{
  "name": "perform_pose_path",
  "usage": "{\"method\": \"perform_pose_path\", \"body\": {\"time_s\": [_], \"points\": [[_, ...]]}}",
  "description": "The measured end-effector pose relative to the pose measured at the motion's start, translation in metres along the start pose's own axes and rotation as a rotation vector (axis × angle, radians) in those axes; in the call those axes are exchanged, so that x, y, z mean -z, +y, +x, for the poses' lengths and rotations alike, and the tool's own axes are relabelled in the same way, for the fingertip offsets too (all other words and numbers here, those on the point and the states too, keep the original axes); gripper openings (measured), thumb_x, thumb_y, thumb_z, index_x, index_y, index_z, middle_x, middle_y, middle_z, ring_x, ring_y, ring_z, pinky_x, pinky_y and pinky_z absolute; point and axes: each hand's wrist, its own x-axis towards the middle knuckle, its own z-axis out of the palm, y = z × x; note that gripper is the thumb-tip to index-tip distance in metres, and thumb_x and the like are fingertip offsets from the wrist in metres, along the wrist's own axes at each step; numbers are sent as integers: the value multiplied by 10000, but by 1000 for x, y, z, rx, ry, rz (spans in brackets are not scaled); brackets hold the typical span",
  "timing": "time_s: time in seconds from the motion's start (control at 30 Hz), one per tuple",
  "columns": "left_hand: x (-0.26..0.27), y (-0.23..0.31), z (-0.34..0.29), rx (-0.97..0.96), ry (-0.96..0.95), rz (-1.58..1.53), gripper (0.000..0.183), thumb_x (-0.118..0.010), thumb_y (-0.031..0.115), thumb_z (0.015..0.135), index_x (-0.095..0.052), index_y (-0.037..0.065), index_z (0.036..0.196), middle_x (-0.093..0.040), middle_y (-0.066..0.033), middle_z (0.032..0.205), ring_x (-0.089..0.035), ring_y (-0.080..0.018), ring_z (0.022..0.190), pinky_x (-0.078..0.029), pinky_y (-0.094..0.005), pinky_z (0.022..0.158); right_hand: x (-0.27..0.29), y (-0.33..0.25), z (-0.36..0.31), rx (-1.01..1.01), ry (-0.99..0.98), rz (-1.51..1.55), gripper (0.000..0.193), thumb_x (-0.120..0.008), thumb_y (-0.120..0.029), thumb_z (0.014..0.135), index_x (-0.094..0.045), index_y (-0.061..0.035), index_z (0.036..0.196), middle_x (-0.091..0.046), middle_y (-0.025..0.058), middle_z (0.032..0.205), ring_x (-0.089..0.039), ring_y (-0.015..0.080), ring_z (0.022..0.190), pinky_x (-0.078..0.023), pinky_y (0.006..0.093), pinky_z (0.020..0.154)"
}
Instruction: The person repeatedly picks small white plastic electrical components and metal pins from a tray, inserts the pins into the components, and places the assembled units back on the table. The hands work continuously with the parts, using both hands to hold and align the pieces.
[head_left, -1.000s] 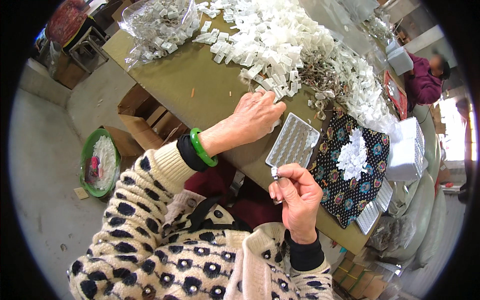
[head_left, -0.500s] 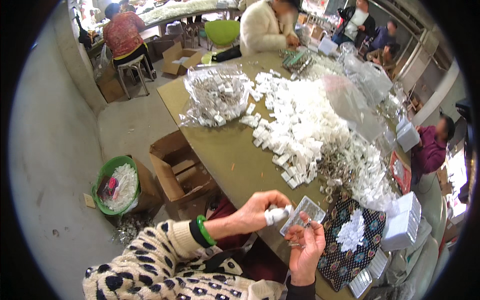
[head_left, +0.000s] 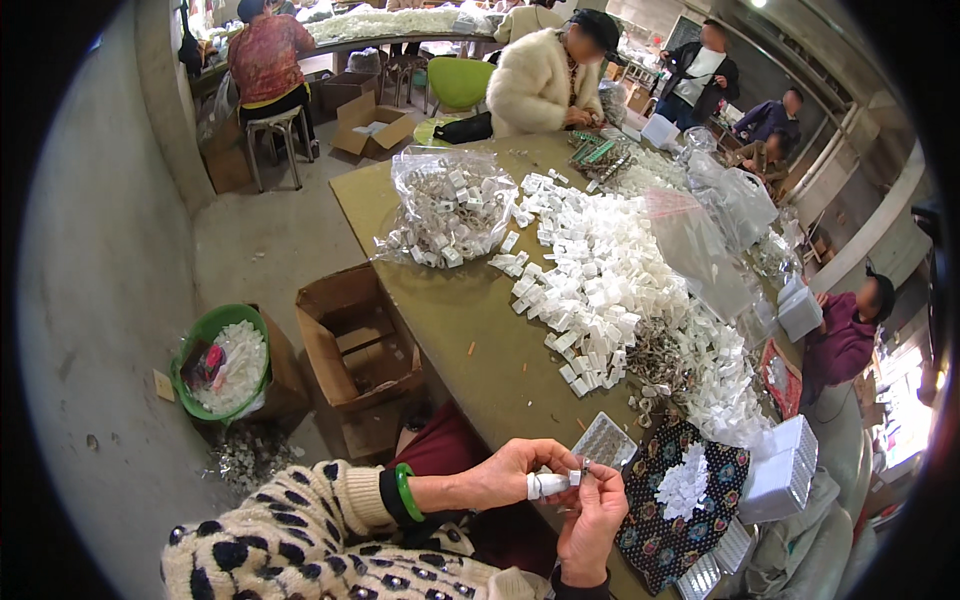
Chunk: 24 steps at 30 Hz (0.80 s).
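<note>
My left hand (head_left: 505, 474), with a green bangle (head_left: 407, 492) at its wrist and a white wrapping (head_left: 545, 486) on a finger, pinches a small white card-like piece (head_left: 574, 478). My right hand (head_left: 592, 520) is closed beside it, fingertips meeting the left ones around a tiny shiny metal piece (head_left: 587, 464); its exact kind is too small to tell. Just beyond both hands lies a clear plastic tray with small compartments (head_left: 606, 440). To their right, a dark flowered cloth (head_left: 650, 540) bears a pile of small white pieces (head_left: 686, 482).
A large heap of white cards (head_left: 610, 270) covers the table (head_left: 450, 320), beside a filled clear bag (head_left: 450, 205). Stacked clear trays (head_left: 782, 470) stand right. An open carton (head_left: 350, 390) and a green basin (head_left: 190, 350) are left. A person in white fur (head_left: 525, 85) works across the table.
My hands have come together, the left moving down and the right slightly left, so their fingertips now meet. My view has shifted a little.
</note>
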Motion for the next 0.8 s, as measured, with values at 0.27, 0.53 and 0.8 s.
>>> {"method": "perform_pose_path", "body": {"time_s": [0.27,0.53,0.8], "points": [[3,2,-3,26,148,180,263,-689,132,915,-597,-26,1105,-645,-32,945,-615,-95,813,-537,-252,694,-12,5,-6,232,40,-241,113,-546,-93,986,-552,1,1050,-653,123,1081,-614,124,836,-521,240,721],[11,4,-4,139,141,-335,271,-649,45,908,-603,-21,1168,-677,-113,1003,-682,-180,830,-595,-319,728,2,1,-1,271,96,-70,143,-543,-88,986,-535,6,1094,-617,110,1072,-635,160,840,-555,302,753],[-3,3,-6,-234,119,226,279,-632,57,932,-623,-15,1202,-675,-67,1023,-647,-132,853,-531,-246,783,-5,0,-11,384,88,-203,130,-545,-78,985,-516,24,1061,-577,138,1122,-635,187,860,-550,312,792]]}}
